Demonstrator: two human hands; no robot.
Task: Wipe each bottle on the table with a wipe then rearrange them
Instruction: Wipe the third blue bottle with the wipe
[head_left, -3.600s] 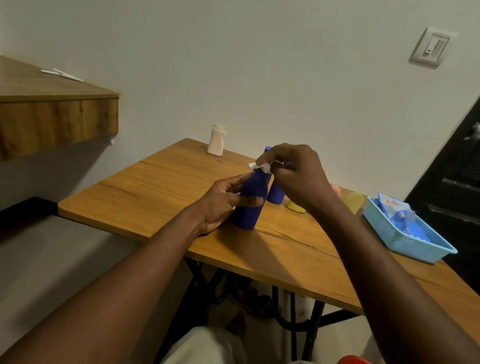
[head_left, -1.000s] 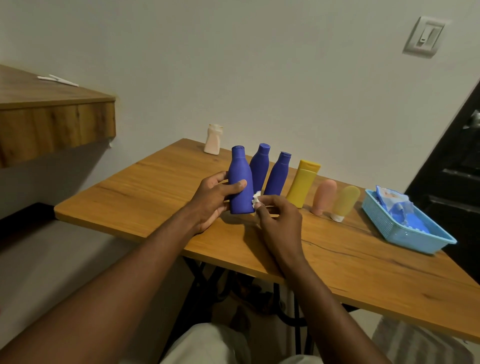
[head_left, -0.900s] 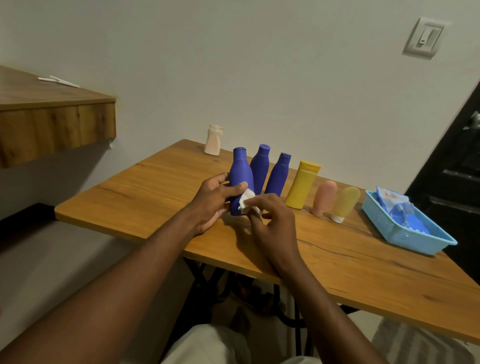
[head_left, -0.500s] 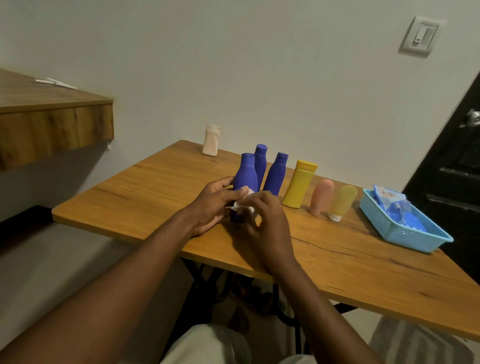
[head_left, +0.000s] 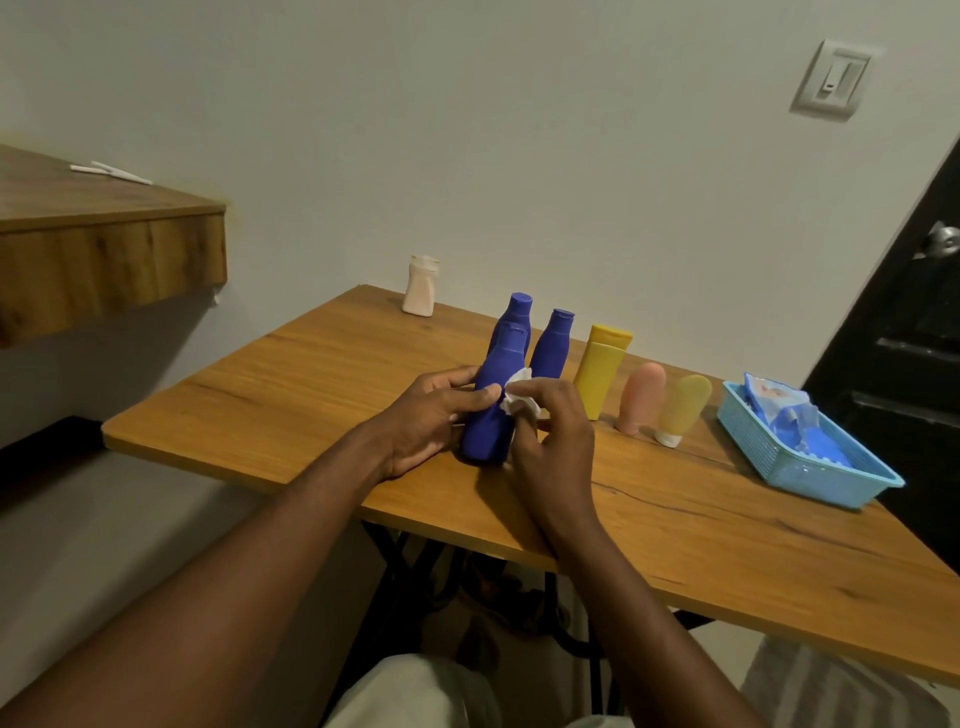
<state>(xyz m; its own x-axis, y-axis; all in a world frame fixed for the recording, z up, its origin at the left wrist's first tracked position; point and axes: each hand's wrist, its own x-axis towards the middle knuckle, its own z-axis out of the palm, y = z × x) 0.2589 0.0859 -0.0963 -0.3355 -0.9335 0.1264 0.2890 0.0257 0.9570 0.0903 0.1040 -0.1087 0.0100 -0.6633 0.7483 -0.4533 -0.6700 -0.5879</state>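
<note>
- Head view: a person's left hand (head_left: 434, 415) wraps the waist of a blue bottle (head_left: 491, 402) standing near the middle of the wooden table (head_left: 291, 395), thumb across its front, fingers curled behind.
- The right hand (head_left: 553, 436) pinches a crumpled white wipe (head_left: 517, 397) against the bottle's right flank, fingertips closed on the cloth.
- The bottle looks like smooth moulded plastic, probably light and stiff, and likely slick where wet; the narrow waist below the shoulder seems the surest hold, with the base kept on the table.
- The wipe is soft and bunches easily, so a fingertip pinch suits it.
- Two more blue bottles (head_left: 553, 345) stand just behind; to the right run a yellow bottle (head_left: 602, 369), a pink tube (head_left: 640, 397) and a pale yellow tube (head_left: 683, 408); a small white bottle (head_left: 422, 286) stands far back by the wall.
- At the right, a blue basket (head_left: 769, 457) holds a wipes packet (head_left: 779, 410).
- No brand, label or writing can be read on any item.
</note>
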